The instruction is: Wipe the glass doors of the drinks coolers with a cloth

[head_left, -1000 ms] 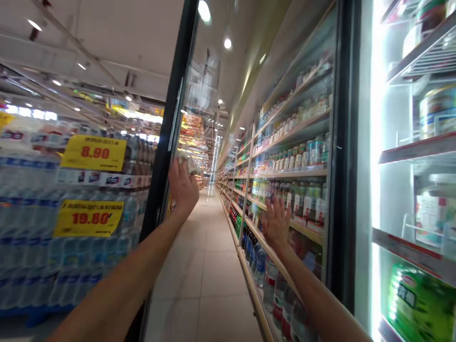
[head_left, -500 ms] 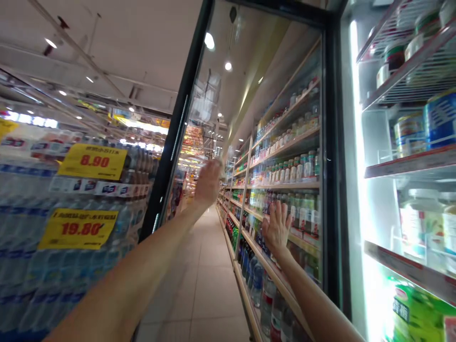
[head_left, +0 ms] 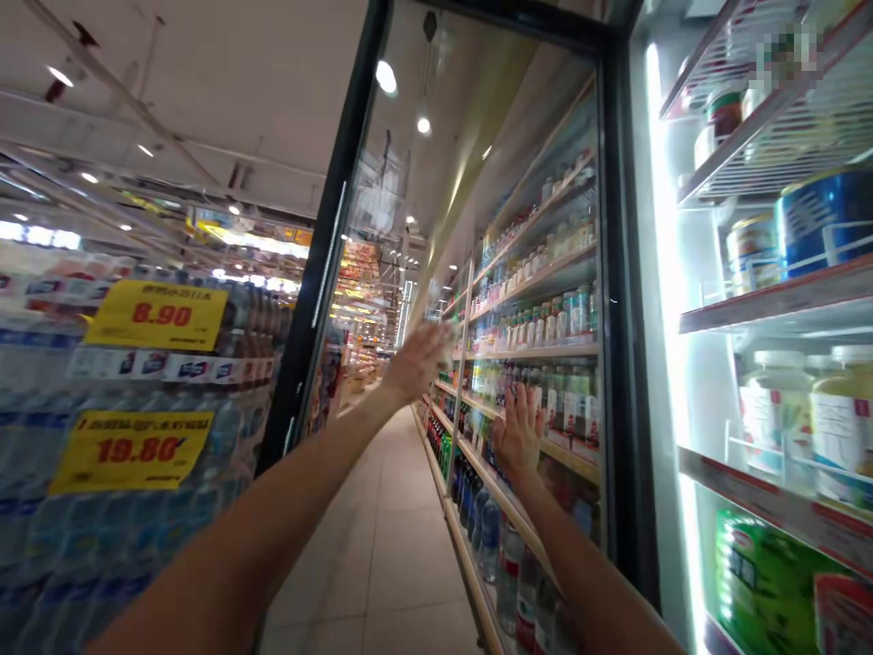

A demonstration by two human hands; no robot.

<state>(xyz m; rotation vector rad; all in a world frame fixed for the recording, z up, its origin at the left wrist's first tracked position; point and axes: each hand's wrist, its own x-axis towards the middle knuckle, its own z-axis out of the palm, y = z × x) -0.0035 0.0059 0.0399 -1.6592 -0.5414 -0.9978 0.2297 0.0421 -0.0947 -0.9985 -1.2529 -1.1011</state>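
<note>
A glass cooler door point(head_left: 477, 136) in a black frame stands swung out in front of me. My left hand point(head_left: 419, 364) is raised against the pane, its fingers stretched out to the right and somewhat blurred. A pale smear shows past those fingertips; I cannot tell whether it is a reflection or something thin under the hand. My right hand point(head_left: 519, 437) is lower and to the right, with fingers up and spread. It appears to lie flat on the same glass and holds nothing. Bottle shelves point(head_left: 538, 350) show in the pane behind both hands.
Right of the door is a lit cooler with wire shelves point(head_left: 777, 314), white-capped bottles point(head_left: 777, 400), a blue can point(head_left: 825, 218) and a green package point(head_left: 764, 573). At left, stacked bottled water point(head_left: 136, 528) carries yellow price signs point(head_left: 156, 314). Beige floor tiles point(head_left: 402, 555) run below.
My left hand has moved right and slightly down across the pane, closer to my right hand. The right hand stays almost where it was on the glass. The view has shifted a little to the right.
</note>
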